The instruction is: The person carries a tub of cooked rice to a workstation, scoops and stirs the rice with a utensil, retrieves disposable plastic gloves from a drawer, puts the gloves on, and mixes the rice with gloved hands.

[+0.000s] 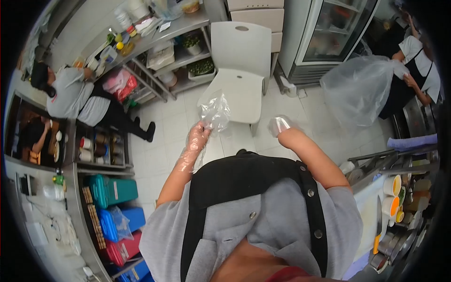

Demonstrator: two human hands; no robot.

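My left hand point(198, 137) is in a clear, wrinkled disposable glove that reaches over the wrist. Its fingers are closed on a thin, crumpled piece of clear plastic point(216, 112), held up in front of the chair seat. At the right, my right hand point(290, 136) is at a shiny, rounded piece of clear plastic point(281, 124). The fingers of this hand are mostly hidden, and whether the plastic is around them or gripped by them is unclear. Both hands are apart, out in front of my black apron point(244, 181).
A white chair point(237, 87) stands ahead. To the left, a person point(75, 91) works at a steel counter point(178, 28); lidded bins point(112, 190) fill a shelf. Another person at right holds a large clear bag point(359, 89) near a glass-door fridge point(336, 33). A knife point(377, 225) lies right.
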